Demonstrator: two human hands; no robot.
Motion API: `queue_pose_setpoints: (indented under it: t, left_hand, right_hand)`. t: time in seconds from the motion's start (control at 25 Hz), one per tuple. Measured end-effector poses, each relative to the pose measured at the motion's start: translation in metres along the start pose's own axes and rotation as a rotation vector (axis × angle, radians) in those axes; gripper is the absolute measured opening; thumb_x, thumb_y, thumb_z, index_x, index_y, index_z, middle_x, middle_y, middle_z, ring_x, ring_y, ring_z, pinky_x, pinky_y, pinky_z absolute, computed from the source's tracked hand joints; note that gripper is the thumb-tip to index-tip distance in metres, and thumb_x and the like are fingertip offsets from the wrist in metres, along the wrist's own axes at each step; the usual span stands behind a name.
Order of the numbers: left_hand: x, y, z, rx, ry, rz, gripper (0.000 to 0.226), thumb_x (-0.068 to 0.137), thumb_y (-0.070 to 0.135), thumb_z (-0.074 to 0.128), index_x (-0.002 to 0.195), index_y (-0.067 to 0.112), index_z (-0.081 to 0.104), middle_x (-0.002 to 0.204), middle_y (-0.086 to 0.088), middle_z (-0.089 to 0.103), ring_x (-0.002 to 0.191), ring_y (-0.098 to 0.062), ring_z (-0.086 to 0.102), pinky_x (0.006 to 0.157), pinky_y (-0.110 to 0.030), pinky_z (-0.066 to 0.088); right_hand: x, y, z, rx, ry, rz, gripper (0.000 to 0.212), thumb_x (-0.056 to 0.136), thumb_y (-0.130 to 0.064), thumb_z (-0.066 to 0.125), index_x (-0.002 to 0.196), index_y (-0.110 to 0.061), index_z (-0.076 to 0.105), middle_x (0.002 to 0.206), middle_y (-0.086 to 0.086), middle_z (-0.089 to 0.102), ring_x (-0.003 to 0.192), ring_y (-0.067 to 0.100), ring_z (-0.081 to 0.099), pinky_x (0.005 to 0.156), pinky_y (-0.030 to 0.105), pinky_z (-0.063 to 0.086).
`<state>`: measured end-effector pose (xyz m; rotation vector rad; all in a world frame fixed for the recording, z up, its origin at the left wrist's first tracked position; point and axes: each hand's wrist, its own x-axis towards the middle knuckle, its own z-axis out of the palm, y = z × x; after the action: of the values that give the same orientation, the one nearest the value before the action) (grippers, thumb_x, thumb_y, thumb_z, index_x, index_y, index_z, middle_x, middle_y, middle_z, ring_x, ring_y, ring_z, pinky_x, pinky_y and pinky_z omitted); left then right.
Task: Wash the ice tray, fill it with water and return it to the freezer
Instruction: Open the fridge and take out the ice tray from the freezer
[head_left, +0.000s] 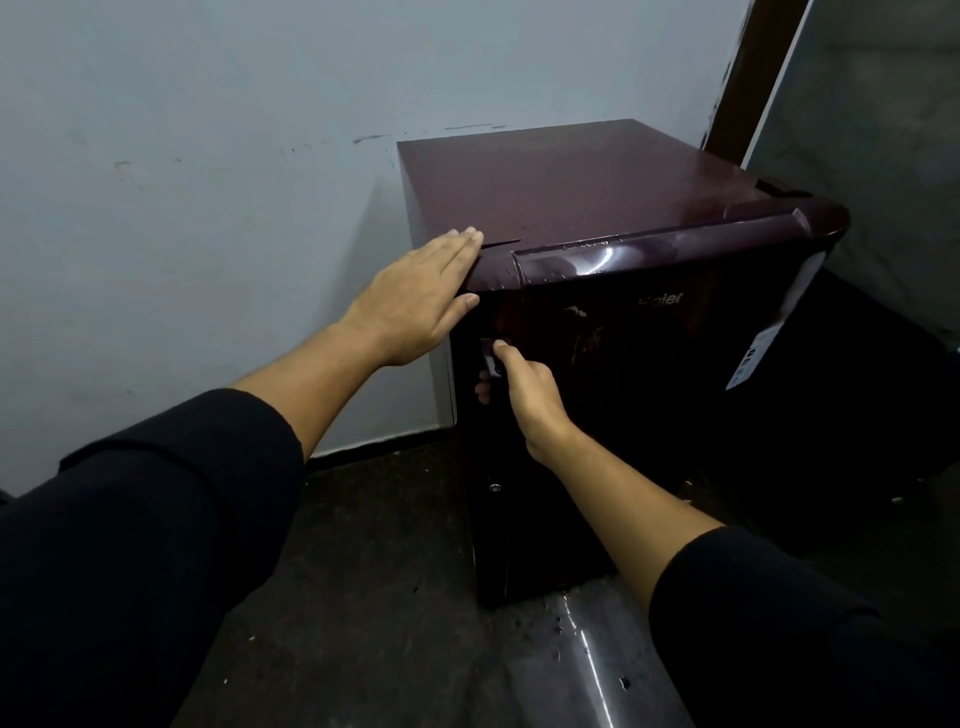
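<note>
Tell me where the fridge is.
In the head view the fridge stands on the floor right of centre, against the wall, with the left hand flat on its top corner and the right hand gripping its door.

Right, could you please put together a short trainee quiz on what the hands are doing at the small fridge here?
1. True or false: the left hand lies flat, fingers straight, on the top front corner of the fridge.
2. Where does the right hand grip? A: the left edge of the fridge door; B: the brand lettering; C: the white sticker.
3. Is the ice tray in view?
Key: 1 true; 2 A; 3 no.
</note>
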<state>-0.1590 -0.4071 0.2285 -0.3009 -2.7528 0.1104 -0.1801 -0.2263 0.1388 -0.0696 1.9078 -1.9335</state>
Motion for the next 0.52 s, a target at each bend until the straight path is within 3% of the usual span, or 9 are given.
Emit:
queue_pose_setpoints:
  t: [0.28, 0.52]
  left_hand:
    - [0.006, -0.02, 0.013, -0.036, 0.09, 0.167, 0.067, 0.111, 0.043, 0.029, 0.164, 0.003, 0.023, 0.168, -0.016, 0.032, 0.156, -0.029, 0.032, 0.129, -0.041, 0.027]
    - [-0.007, -0.007, 0.005, -0.111, 0.153, 0.277, 0.065, 0.11, 0.041, 0.035, 0.163, 0.004, 0.03, 0.166, -0.015, 0.037, 0.152, -0.027, 0.038, 0.119, -0.029, 0.029]
  right_hand:
    - [-0.002, 0.006, 0.019, -0.039, 0.158, -0.06, 0.049, 0.096, -0.056, 0.052, 0.087, -0.012, 0.071, 0.07, -0.002, 0.066, 0.066, 0.013, 0.064, 0.074, 0.037, 0.057]
    - [-0.029, 0.014, 0.014, -0.052, 0.267, -0.153, 0.049, 0.098, -0.049, 0.053, 0.071, -0.01, 0.065, 0.062, 0.004, 0.059, 0.058, 0.017, 0.057, 0.06, 0.031, 0.051]
